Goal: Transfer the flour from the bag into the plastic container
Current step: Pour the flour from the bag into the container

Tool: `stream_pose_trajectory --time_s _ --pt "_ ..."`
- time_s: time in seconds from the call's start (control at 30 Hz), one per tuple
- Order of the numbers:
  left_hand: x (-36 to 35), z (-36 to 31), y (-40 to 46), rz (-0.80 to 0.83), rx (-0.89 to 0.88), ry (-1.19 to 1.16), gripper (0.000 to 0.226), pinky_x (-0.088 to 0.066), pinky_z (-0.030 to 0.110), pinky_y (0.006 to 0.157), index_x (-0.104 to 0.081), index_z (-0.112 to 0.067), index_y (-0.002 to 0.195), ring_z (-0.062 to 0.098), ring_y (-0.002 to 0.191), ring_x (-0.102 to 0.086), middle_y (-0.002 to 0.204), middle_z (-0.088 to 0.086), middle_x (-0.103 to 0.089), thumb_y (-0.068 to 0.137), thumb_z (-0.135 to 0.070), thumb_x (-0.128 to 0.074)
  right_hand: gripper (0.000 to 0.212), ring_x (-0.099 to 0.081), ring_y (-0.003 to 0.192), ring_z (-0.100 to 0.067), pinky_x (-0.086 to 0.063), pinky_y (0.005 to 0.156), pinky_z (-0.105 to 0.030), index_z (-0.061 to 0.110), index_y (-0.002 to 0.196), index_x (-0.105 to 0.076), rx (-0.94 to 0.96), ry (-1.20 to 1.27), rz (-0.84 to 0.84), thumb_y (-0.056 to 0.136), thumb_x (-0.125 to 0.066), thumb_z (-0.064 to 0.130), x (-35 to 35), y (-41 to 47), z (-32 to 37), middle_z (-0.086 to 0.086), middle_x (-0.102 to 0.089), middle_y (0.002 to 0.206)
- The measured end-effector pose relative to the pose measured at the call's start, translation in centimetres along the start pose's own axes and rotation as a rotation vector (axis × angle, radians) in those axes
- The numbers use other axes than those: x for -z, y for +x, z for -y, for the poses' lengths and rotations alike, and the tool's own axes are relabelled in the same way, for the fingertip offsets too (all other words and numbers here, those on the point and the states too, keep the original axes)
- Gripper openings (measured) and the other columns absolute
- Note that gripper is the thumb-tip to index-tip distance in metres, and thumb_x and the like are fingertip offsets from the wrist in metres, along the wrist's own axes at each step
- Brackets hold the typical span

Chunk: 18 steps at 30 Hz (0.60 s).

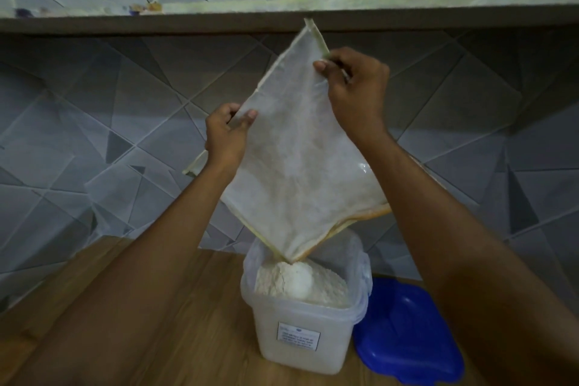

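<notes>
The wooden desk (175, 323) carries a frosted plastic container (300, 332), heaped with pale flour (300, 282). Above it hangs the limp, dusty bag (294, 160), corner down and looking nearly empty; probably a last shake remains. Left hand (227, 135) and right hand (354, 88) each grip it by pinching an upper edge.

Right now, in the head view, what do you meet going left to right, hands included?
Left hand pinching the bag's edge → dusty translucent plastic flour bag → right hand gripping its upper corner. Lower down: translucent plastic container heaped with flour → blue plastic lid beside it on the wooden table.
</notes>
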<state>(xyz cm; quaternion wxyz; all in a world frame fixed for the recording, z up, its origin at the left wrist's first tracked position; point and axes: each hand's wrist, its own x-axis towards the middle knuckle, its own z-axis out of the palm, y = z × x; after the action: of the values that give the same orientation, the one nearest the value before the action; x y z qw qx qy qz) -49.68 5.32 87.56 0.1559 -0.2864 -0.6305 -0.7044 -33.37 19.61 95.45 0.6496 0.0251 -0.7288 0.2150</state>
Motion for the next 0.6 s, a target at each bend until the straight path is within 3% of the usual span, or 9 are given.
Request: stream_pose_trajectory --time_s 0.1,0.2,0.3,0.4,0.5,0.6 --pt "-0.6 -0.4 0.0 -0.066 0.031 -0.062 0.014 -0.054 0.055 0.088 -0.064 -0.041 0.069 0.015 0.078 -0.062 0.078 -0.008 -0.067 0.076 -0.044 -0.077 0.020 -0.053 0.059 0.000 -0.042 0.056 -0.020 0.003 0.083 -0.072 0.030 -0.041 0.022 0.091 -0.072 0.021 0.5 -0.2 0.1 -0.002 -0.068 0.071" --pt "-1.3 -1.1 -0.1 -0.140 0.056 -0.117 0.021 -0.053 0.043 0.079 -0.060 -0.031 0.069 0.011 0.071 -0.054 0.071 -0.011 -0.060 0.081 -0.032 -0.078 0.033 -0.063 0.070 -0.010 -0.051 0.062 -0.028 0.006 0.094 -0.069 0.052 -0.104 0.099 0.083 -0.080 0.034 2.0 -1.1 0.7 0.001 -0.070 0.083" --pt "-1.9 -1.4 0.3 -0.183 0.074 -0.171 0.026 -0.044 0.030 0.066 -0.057 -0.026 0.070 0.010 0.068 -0.049 0.071 -0.005 -0.056 0.087 -0.021 -0.076 0.058 -0.069 0.089 -0.024 -0.056 0.073 -0.040 0.014 0.116 -0.061 0.034 -0.320 0.256 0.072 -0.083 0.045 4.0 -3.8 0.8 -0.001 -0.072 0.101" --pt "-1.8 -1.2 0.9 -0.168 0.078 -0.170 0.020 -0.045 0.032 0.064 -0.060 -0.018 0.076 0.015 0.071 -0.051 0.077 0.004 -0.056 0.090 -0.022 -0.074 0.071 -0.068 0.097 -0.033 -0.056 0.082 -0.045 0.027 0.128 -0.051 -0.109 -0.573 0.296 0.069 -0.083 0.050 5.9 -7.0 -0.3 -0.003 -0.072 0.108" --pt "-1.5 -1.1 1.1 -0.127 0.075 -0.160 0.016 -0.046 0.032 0.064 -0.063 -0.012 0.084 0.017 0.073 -0.053 0.079 0.006 -0.057 0.090 -0.023 -0.073 0.065 -0.068 0.096 -0.037 -0.056 0.084 -0.049 0.025 0.127 -0.054 -0.256 -0.619 0.326 0.071 -0.083 0.041 7.7 -9.2 -2.5 -0.009 -0.073 0.106" --pt "-1.3 -1.2 0.9 -0.100 0.070 -0.146 0.016 -0.046 0.029 0.064 -0.063 -0.014 0.083 0.016 0.073 -0.053 0.080 0.006 -0.058 0.091 -0.023 -0.072 0.046 -0.069 0.092 -0.036 -0.056 0.075 -0.040 0.024 0.115 -0.061 -0.348 -0.614 0.289 0.074 -0.081 0.030 9.3 -10.2 -4.7 -0.010 -0.074 0.101"
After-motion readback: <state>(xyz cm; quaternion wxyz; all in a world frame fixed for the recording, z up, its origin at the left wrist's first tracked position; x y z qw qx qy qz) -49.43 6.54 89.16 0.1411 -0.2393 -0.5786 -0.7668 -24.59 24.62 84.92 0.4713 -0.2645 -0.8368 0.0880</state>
